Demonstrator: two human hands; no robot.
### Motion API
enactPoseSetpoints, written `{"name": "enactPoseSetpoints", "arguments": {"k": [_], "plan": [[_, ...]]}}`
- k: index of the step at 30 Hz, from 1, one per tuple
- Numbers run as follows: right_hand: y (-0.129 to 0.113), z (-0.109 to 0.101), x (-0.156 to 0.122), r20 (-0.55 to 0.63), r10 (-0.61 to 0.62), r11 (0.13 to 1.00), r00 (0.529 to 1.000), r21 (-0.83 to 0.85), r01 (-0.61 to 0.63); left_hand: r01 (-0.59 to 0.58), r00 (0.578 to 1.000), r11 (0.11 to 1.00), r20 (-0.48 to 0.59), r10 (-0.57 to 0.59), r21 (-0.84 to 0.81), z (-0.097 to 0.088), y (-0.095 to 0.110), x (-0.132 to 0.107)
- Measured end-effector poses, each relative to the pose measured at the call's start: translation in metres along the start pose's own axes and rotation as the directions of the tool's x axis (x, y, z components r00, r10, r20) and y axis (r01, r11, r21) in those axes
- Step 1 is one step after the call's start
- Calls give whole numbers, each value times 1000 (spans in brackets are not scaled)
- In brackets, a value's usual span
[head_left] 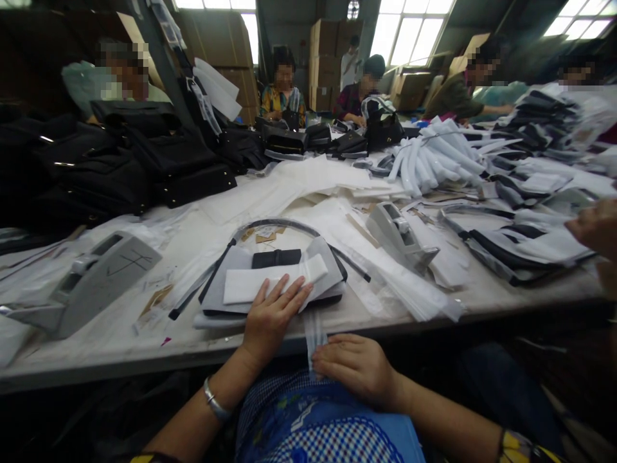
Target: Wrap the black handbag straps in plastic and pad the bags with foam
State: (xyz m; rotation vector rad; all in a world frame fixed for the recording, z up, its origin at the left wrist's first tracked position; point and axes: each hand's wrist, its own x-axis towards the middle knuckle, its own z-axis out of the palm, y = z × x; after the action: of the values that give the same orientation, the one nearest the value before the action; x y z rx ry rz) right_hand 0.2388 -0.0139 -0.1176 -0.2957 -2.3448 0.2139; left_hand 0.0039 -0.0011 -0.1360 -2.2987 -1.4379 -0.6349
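A black handbag (206, 297) lies flat at the table's front edge with pale sheet wrapping over it. Its thin strap (294, 223) arches behind it. My left hand (272, 315) rests with fingers spread on a folded white foam sheet (245, 285) on top of the bag. A small black band-wrapped piece (276, 258) shows just beyond that sheet. Lower down, by the apron, my right hand (354, 366) has its fingers together on a translucent plastic strip (314, 331), which runs down from the bag over the table edge. The thumb side of that grip is partly hidden.
Grey tape dispensers stand left (108, 283) and right (398, 235). Black bags (183, 167) are heaped at the back left. White sheets (289, 186) and foam rolls (434, 157) cover the middle. Several people work across the table; another person's hand (598, 228) is at right.
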Motion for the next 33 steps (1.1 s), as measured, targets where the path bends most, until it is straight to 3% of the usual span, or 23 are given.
{"name": "enactPoseSetpoints", "arguments": {"k": [3,11,17,19,22,28,33], "plan": [[13,0,-5,55,-33,999,998,-18,34,0,1000,1000,-3,0,-7,0,0,0],[43,25,-19,113,14,995,993,-103,-2,-2,1000,1000,-8,2,-24,0,-1,-1],[42,11,-23,383,33,995,923,-97,5,16,1000,999,-2,-16,-38,-1,0,1],[42,9,-26,406,56,987,912,-160,11,19,1000,999,5,-19,-40,-1,0,1],[45,11,-28,327,24,978,945,-205,46,19,1000,999,1,-19,-36,-1,0,1],[38,18,-13,63,-84,989,994,-114,91,11,1000,1000,-15,-12,-27,-1,0,1],[26,5,13,31,-39,995,999,-95,42,2,1000,1000,-5,-2,-19,0,2,-1]]}}
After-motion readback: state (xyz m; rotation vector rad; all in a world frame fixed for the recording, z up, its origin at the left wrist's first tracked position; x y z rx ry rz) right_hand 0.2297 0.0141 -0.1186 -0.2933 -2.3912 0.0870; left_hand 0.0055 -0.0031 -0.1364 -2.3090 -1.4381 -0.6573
